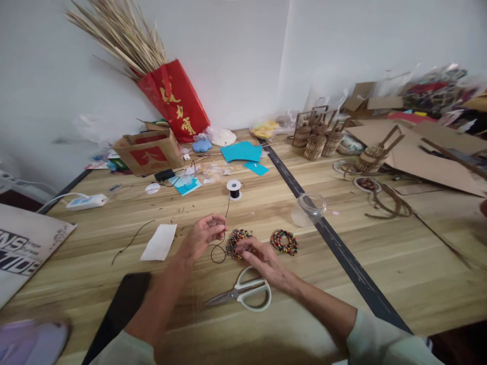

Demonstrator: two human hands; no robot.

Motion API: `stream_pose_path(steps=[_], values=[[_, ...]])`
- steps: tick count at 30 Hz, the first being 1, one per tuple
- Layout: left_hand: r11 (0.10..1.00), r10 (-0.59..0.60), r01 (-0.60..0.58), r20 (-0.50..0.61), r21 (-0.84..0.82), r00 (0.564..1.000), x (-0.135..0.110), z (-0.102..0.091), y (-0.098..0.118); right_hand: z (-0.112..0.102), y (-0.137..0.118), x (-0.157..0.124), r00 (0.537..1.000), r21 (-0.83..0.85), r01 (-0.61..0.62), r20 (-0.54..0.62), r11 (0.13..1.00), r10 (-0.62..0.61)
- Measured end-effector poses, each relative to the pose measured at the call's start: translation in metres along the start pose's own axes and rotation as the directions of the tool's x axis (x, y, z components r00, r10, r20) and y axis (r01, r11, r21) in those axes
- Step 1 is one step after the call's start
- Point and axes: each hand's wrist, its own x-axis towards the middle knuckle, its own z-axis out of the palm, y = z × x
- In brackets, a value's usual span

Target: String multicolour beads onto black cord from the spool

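Note:
My left hand (207, 233) is closed in a pinch on a thin black cord (227, 209). This cord runs up to a white spool (234, 189) wound with black, and a loose loop of it lies below my fingers. My right hand (262, 259) reaches over a pile of small multicoloured beads (233, 247), its fingertips at the beads and its thumb apart from the fingers. Right of the pile lies a coiled string of similar beads (284, 242). Scissors with pale handles (243, 294) rest just below my right hand, blades pointing left.
A clear jar (311, 207) stands right of the spool. White paper (159, 242) and a black phone (124, 304) lie at left. Farther back are blue sheets (241, 151), a cardboard box (150, 152), a red bag (178, 101), small woven baskets (315, 144) and cardboard (429, 157).

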Motion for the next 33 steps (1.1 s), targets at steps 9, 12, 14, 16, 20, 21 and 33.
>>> stream_pose_path(steps=[9, 12, 14, 16, 20, 21, 33], values=[[1.000, 0.024, -0.024, -0.066, -0.005, 0.998, 0.009, 0.006, -0.006, 0.021, -0.007, 0.039, 0.980, 0.524, -0.200, 0.100, 0.828, 0.174], [0.999, 0.043, -0.043, -0.071, 0.001, 0.997, 0.008, 0.003, -0.008, 0.029, -0.010, 0.043, 0.948, 0.568, -0.313, 0.140, 0.761, 0.286], [0.999, 0.041, -0.041, -0.079, -0.004, 0.996, 0.007, -0.001, -0.009, 0.034, -0.014, 0.041, 0.932, 0.604, -0.355, 0.172, 0.714, 0.319], [0.999, 0.031, -0.033, -0.098, -0.026, 0.995, 0.007, -0.006, -0.011, 0.037, -0.020, 0.036, 0.921, 0.624, -0.384, 0.205, 0.681, 0.331], [0.994, 0.005, -0.018, -0.127, -0.105, 0.992, 0.008, -0.016, -0.015, 0.035, -0.038, 0.023, 0.911, 0.593, -0.412, 0.271, 0.692, 0.311], [0.992, -0.001, -0.015, -0.126, -0.125, 0.992, 0.008, -0.018, -0.016, 0.032, -0.043, 0.019, 0.914, 0.578, -0.404, 0.278, 0.709, 0.294], [0.993, -0.033, 0.016, -0.146, -0.118, 0.989, 0.009, -0.043, -0.031, -0.024, -0.075, -0.016, 0.985, -0.031, -0.117, 0.127, 0.993, 0.120]])
